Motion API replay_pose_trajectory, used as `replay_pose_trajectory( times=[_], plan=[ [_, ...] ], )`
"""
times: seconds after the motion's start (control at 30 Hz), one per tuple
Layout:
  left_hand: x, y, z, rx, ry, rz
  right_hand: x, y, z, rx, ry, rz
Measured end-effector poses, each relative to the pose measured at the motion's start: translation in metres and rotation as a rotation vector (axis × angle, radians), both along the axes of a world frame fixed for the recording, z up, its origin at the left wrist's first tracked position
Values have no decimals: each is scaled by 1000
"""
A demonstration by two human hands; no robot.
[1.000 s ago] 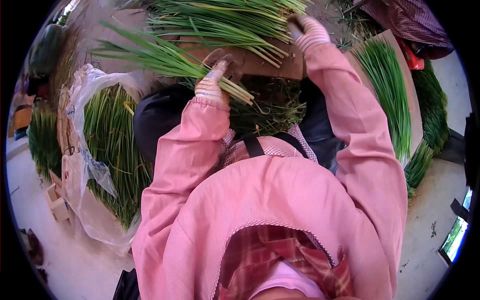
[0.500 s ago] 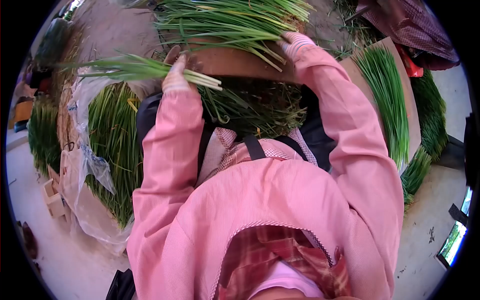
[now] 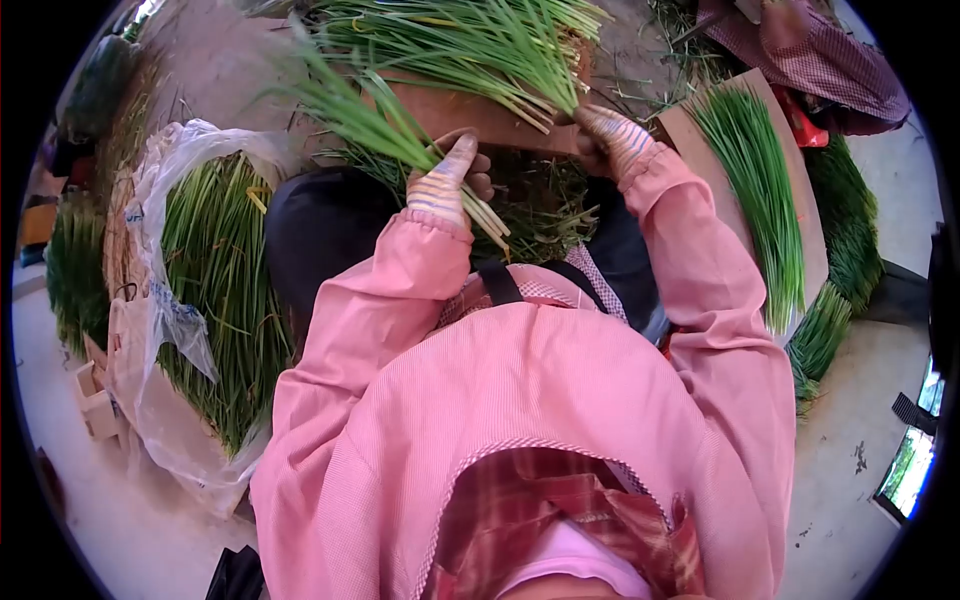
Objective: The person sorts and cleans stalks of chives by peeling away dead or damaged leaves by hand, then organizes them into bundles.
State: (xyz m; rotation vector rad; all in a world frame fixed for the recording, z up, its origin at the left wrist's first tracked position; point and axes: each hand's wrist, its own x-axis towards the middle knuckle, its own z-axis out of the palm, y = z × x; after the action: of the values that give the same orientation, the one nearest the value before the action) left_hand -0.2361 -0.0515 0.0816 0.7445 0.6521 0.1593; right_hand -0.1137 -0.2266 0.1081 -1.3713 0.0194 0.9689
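Note:
My left hand (image 3: 448, 180), in a striped glove, is closed round a bunch of long green stalks (image 3: 385, 125); their pale ends stick out below it and their leaves point up and left. My right hand (image 3: 608, 135), also gloved, is closed on the lower ends of some green stalks (image 3: 540, 60) at the right edge of the pile. The pile of stalks (image 3: 430, 45) lies on a brown board (image 3: 480, 120) in front of me. Loose leaves (image 3: 540, 195) lie below the board, between my knees.
At the left, a clear plastic bag (image 3: 165, 400) surrounds a large bundle of green leaves (image 3: 225, 290). At the right, neat green leaves (image 3: 755, 190) lie on cardboard (image 3: 690, 150), with darker bundles (image 3: 845, 220) beyond. Checked cloth (image 3: 830, 70) is at the upper right.
My left hand moved left with its stalks, then came back right towards the middle. My right hand has come slightly lower, and stalks in its grip now stand up from the pile.

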Motion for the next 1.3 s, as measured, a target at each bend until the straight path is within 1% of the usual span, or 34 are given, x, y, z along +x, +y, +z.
replay_pose_trajectory(
  times=[0.03, 0.1, 0.13, 0.17, 0.2, 0.23, 0.27, 0.3, 0.33, 0.37, 0.4, 0.43, 0.47, 0.5, 0.53, 0.57, 0.63, 0.67, 0.73, 0.77, 0.83, 0.87, 0.93, 0.97, 1.0, 1.07, 1.1, 1.13, 1.17, 1.2, 1.23, 1.27, 1.3],
  plan=[
    [2, -4, 0, 78, 27, 3, -6, 2, -3, -82, -85, 6],
    [8, -6, 7, 143, 93, -88, -20, 8, -8, -254, -269, 54],
    [14, -6, 8, 170, 140, -137, -27, 11, -16, -284, -435, 48],
    [17, -6, 10, 256, 195, -202, -34, 16, -20, -311, -763, 117],
    [23, -6, 7, 268, 207, -258, -40, 20, -23, -335, -1091, 180],
    [26, -6, 5, 275, 212, -276, -48, 20, -23, -461, -1202, 238],
    [29, -6, 1, 282, 215, -295, -53, 25, -22, -563, -1210, 372],
    [33, -2, -5, 269, 226, -289, -61, 27, -19, -532, -1274, 386],
    [34, 2, -13, 288, 235, -235, -70, 26, -14, -501, -1337, 399],
    [29, 3, -12, 228, 183, -208, -77, 25, -9, -310, -1310, 336],
    [26, 6, -10, 169, 130, -178, -72, 25, -23, -303, -1302, 326],
    [23, 13, -17, 73, 106, -198, -60, 23, -49, -163, -732, 386],
    [16, 9, -11, 42, 109, -144, -44, 22, -69, -19, -158, 424],
    [12, 12, -17, -4, 40, -163, -18, 21, -80, 325, 735, 539],
    [9, 14, -24, -50, -29, -183, -29, 13, -92, 673, 872, 387],
    [8, 14, -27, -42, -19, -191, -39, 15, -79, 449, 607, 248],
    [6, 10, -31, 14, -52, -122, -48, 31, -64, 219, 279, 152],
    [5, 7, -29, 19, -46, -126, -57, 39, -42, 40, 75, 107],
    [1, 4, -24, 203, 5, -63, -60, 58, -64, 222, 39, -67],
    [4, 4, -25, 253, 17, 3, -59, 60, -65, 226, 42, -67],
    [2, 7, -25, 292, 5, 3, -58, 62, -66, 211, -67, -89],
    [2, 7, -24, 329, -15, 2, -54, 63, -70, 213, -67, -87],
    [3, 8, -22, 348, -7, 29, -46, 66, -79, 128, -365, -17],
    [3, 7, -18, 365, 0, 54, -41, 65, -78, 0, -412, 34],
    [4, 8, -14, 366, 0, 53, -40, 62, -76, 1, -411, 33],
    [5, 15, -3, 421, -25, 171, -38, 54, -73, -188, -517, 190],
    [9, 32, 0, 437, 8, 209, -42, 47, -71, -219, -562, 211],
    [10, 43, 0, 406, -49, 315, -46, 38, -67, -391, -670, 286],
    [10, 58, 8, 428, -84, 271, -50, 26, -70, -561, -867, 432],
    [9, 71, 14, 451, -118, 231, -46, 13, -89, -629, -759, 676],
    [9, 76, 18, 455, -117, 238, -42, 0, -92, -661, -714, 812],
    [9, 80, 21, 504, -49, 177, -42, -8, -94, -694, -664, 944],
    [10, 81, 21, 550, 21, 112, -44, -4, -81, -690, -715, 785]
  ],
)
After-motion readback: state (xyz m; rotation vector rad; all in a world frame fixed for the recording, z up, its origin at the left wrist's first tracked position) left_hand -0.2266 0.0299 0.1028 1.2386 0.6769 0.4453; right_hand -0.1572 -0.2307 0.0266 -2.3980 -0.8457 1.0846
